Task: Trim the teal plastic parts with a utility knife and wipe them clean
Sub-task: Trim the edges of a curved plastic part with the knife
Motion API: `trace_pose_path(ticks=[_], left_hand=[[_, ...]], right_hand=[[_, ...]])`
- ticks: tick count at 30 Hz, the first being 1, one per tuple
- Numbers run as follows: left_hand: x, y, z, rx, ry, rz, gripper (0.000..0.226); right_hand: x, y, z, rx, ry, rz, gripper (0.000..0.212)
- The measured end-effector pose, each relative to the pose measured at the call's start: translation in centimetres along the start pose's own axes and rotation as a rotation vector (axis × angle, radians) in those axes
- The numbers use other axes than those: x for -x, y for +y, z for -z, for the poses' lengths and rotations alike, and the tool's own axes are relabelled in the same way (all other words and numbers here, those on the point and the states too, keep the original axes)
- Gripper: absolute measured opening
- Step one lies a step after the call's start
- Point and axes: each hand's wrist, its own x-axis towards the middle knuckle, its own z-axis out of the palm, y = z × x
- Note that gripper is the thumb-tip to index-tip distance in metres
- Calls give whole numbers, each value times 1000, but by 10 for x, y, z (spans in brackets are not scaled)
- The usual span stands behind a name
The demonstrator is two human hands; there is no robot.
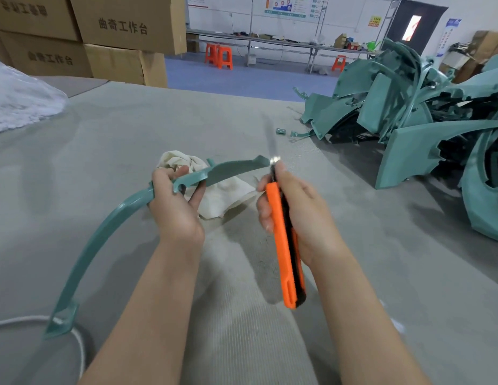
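Gripping a curved teal part, the left hand is raised above the middle of the grey padded table, forearm coming up from the near edge. The thumb sits on top and the fingers curl under the strip, clamped round it where the narrow arc meets the wider flat end. The arc sweeps down toward the near left corner. Its bracket end hangs low over a white cord; contact with the table cannot be told.

The right hand is wrapped tight round an orange utility knife. The fingers close on the handle from the left and the thumb runs up toward the blade end. The wrist is straight and the butt points back at the person. The blade is out, pointing away and blurred. Its base is just beside the tip of the part's flat end; contact unclear.

A crumpled cream cloth lies on the table behind and under the left hand. A pile of teal parts fills the far right side, with small teal scraps near it. A white bagged heap sits at the far left edge. Cardboard boxes are stacked beyond the far left corner, and orange stools stand on the floor beyond the far edge.
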Motion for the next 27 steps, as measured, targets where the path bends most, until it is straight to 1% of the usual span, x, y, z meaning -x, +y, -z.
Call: trace_pose_path(ticks=[3,4,6,9,13,16,17,20,23,25,27], left_hand=[[2,0,-1,9,-5,22,21],[3,0,-2,9,-3,25,21],[3,0,-3,7,4,28,18],[4,0,-4,-11,7,15,17],[4,0,-5,-17,26,3,19],[3,2,-6,11,41,-7,18],[4,3,-7,19,47,-13,18],[5,3,-8,24,68,-31,18],[4,3,-8,7,76,-35,16],[4,2,-8,-10,83,-42,12],[4,2,-7,-25,91,-52,8]], right_hand=[[-4,1,7,185,277,150,27],[-5,1,9,236,339,190,23],[-6,3,10,266,390,217,20],[-7,6,7,279,378,202,22],[-9,12,2,505,365,243,18],[-9,16,-1,639,294,290,9],[-8,17,-2,699,267,316,9],[-7,21,-4,836,239,392,30],[-5,21,-6,789,276,404,43],[-4,21,-8,759,272,380,45],[-4,23,-10,793,243,368,45]])
